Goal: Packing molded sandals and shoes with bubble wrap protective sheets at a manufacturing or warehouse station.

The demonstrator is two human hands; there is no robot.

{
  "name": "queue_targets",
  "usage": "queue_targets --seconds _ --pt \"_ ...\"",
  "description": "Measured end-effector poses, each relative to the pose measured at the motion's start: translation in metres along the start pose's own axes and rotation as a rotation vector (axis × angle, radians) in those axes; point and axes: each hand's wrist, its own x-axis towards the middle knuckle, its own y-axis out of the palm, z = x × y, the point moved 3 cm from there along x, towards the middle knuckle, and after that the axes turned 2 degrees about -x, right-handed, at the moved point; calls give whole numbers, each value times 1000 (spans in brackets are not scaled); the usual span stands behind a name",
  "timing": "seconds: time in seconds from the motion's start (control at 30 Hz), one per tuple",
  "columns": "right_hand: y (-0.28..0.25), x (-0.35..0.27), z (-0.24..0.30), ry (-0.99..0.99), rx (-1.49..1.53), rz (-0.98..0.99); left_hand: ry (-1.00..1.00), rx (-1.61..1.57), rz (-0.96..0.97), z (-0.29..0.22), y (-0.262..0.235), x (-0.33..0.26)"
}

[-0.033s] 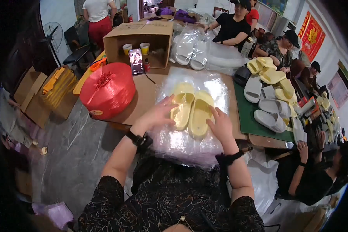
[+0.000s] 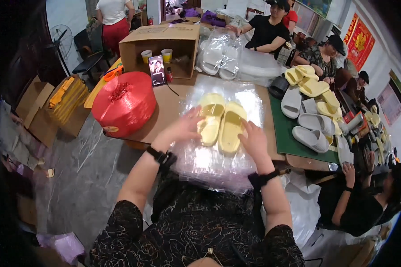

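Here we laid our left hand and right hand, both open and flat, beside the yellow slippers on clear plastic bags.

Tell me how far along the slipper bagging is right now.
Done: bagged white slippers are piled behind the cardboard box. In hand: a pair of yellow slippers lies on the stack of clear plastic bags, left hand and right hand flat beside it; not yet bagged. Left: loose yellow and white slippers on the green mat.
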Motion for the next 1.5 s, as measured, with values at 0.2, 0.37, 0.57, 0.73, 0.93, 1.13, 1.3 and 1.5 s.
queue_targets --seconds 0.2,0.37,0.57,0.73,0.93,1.13,1.3,1.5 --pt "-1 35 -27 123 206 -129 -169 89 -214 -3 -30 33" --pt "-46 -11 -21 461 319 24 -667 -139 -140 7 -36 -12" --pt "-22 -38 -46 557 822 436 -516 -433 -11 28 -16 -34" --pt "-15 -53 -72 524 1012 449 -492 -918 64 33 -16 -47" --pt "-46 -34 -42 602 623 361 -548 -641 -57 10 -35 -48" --pt "-16 -41 -65 415 860 463 -446 -423 38 24 -28 -46" --pt "-36 -38 -48 614 808 478 -472 -752 -80 38 -24 -61" --pt "-18 -35 -43 530 886 655 -648 -714 35 23 -30 -46"
